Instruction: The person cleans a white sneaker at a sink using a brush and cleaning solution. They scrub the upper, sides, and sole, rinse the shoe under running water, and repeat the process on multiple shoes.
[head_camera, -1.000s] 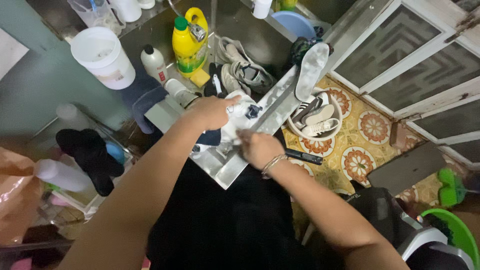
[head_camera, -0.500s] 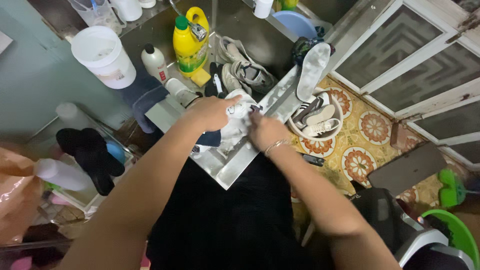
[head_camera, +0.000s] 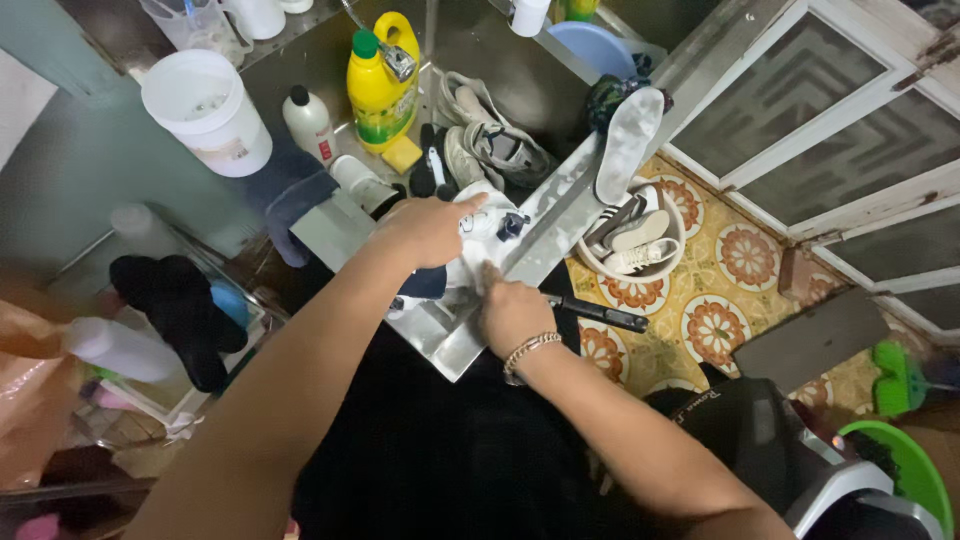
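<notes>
The left hand (head_camera: 425, 228) lies closed over the top of a white shoe (head_camera: 480, 240), fingers curled round it and pinning it down in the steel sink (head_camera: 440, 335). The right hand (head_camera: 512, 312) sits just below the shoe, at its near end, fingers bent and pressed against it. Whether this hand grips something of its own cannot be told, since the fingertips are hidden against the shoe. A bracelet (head_camera: 528, 350) rings the right wrist.

Just right of the right hand, a dark brush (head_camera: 600, 314) lies across the sink rim, its end close to the fingers. Beyond that, on the patterned floor (head_camera: 720, 300), stands a white basin (head_camera: 632, 240) with striped shoes in it, and a pale insole (head_camera: 628, 140) leans up over it. Above the left hand, further into the sink, a pair of grey sneakers (head_camera: 495, 140) crowds the far corner. Beside them stand a yellow bottle (head_camera: 383, 75) with a sponge (head_camera: 403, 155) at its foot and a small white bottle (head_camera: 308, 122). A tap (head_camera: 385, 50) hangs over the yellow bottle. Left of the left hand, a blue cloth (head_camera: 290, 195) drapes over the worktop, and a white bucket (head_camera: 208, 112) stands further off. Far left of the left forearm, black shoes (head_camera: 180, 300) rest in a rack.
</notes>
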